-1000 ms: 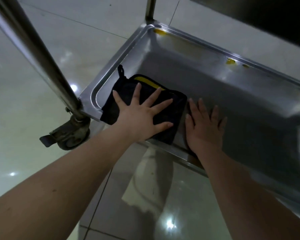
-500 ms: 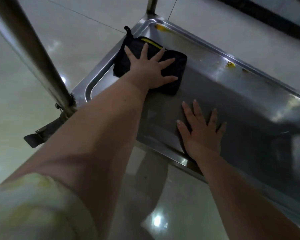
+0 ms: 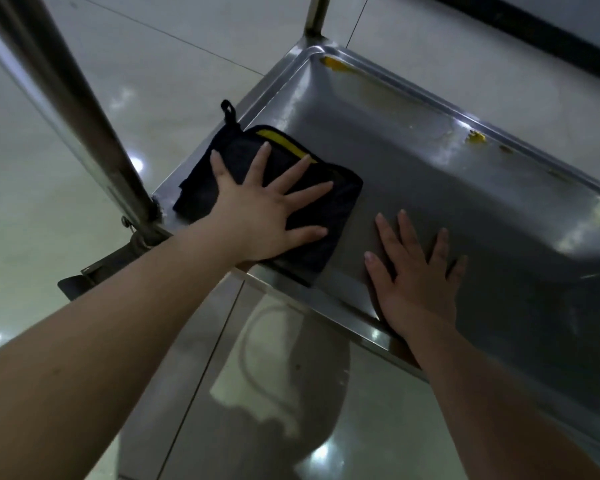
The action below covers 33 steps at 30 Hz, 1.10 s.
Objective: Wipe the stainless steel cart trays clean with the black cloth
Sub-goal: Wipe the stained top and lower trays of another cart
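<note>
The black cloth (image 3: 329,209), folded with a yellow edge and a hanging loop, lies in the near left corner of the stainless steel cart tray (image 3: 447,188). My left hand (image 3: 264,209) presses flat on the cloth, fingers spread. To its right, my right hand (image 3: 416,282) rests flat on the bare tray floor near the front rim, fingers apart, holding nothing. Yellow residue (image 3: 475,136) sticks along the tray's far rim, with another yellow smear (image 3: 336,64) in the far left corner.
A steel cart post (image 3: 70,109) rises at the left, with a caster wheel and brake tab (image 3: 94,275) at its foot. A second post (image 3: 316,15) stands at the far corner. Glossy tiled floor (image 3: 222,393) surrounds the cart.
My left hand slid the cloth to the tray's far left corner, then pulled it back to the near left corner. My right hand stayed planted on the tray.
</note>
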Each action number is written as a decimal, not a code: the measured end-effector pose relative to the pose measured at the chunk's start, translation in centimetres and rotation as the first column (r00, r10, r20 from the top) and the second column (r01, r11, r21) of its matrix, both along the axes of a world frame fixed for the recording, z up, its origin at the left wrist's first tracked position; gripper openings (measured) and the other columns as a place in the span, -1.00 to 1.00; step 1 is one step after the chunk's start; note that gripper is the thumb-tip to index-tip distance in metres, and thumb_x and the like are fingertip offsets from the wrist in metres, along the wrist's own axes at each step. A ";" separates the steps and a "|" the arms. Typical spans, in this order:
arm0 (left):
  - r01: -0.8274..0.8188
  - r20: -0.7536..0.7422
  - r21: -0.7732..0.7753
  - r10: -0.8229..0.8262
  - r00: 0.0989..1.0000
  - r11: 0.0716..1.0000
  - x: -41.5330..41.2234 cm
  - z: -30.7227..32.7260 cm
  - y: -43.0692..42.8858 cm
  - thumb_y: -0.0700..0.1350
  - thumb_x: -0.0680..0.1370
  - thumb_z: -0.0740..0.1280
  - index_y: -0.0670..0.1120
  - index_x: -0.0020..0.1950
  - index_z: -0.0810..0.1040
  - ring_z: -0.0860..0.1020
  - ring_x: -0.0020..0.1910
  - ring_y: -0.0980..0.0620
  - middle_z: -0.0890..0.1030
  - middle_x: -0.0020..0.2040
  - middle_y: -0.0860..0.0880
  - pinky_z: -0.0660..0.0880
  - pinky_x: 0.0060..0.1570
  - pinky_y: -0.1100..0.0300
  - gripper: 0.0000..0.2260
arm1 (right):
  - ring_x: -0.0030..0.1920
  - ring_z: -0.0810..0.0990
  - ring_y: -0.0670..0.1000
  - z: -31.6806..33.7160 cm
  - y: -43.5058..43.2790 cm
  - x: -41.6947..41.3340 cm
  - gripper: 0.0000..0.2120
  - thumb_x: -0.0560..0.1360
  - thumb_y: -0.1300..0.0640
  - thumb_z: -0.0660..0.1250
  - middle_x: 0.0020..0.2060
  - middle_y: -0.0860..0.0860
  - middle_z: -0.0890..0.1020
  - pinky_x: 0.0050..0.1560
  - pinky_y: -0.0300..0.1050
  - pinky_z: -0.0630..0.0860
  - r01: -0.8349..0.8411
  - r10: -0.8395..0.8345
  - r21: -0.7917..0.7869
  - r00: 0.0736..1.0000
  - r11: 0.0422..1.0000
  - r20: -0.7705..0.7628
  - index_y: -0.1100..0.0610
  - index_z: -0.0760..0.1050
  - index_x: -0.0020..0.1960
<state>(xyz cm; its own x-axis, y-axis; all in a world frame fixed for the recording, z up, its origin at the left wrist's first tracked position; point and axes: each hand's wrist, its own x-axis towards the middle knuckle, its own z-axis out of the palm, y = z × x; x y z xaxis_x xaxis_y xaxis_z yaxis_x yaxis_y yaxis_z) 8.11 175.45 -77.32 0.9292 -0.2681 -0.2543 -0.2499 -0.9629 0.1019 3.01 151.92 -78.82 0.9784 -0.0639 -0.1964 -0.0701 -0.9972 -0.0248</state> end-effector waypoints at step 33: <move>-0.116 -0.028 0.061 0.118 0.993 0.991 -3.6 0.9 -3.5 0.48 0.49 -0.08 0.49 0.46 -0.26 -0.32 0.55 -0.16 -0.27 0.58 0.20 -0.25 0.29 -0.56 -0.41 | 0.55 0.01 0.26 2.2 -17.6 -5.8 -0.43 0.60 -0.26 0.01 0.58 -0.03 0.12 0.53 0.22 -0.11 -0.037 0.037 -0.002 0.999 0.999 0.037 -0.13 0.11 0.57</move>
<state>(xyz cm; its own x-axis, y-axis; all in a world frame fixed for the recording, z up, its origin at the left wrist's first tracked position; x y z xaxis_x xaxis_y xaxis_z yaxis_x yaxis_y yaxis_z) 4.47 171.92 -76.42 0.9447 -0.1420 -0.2955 -0.1331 -0.9898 0.0501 -2.77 134.28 -76.59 0.9867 -0.0276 -0.1600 -0.0320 -0.9992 -0.0251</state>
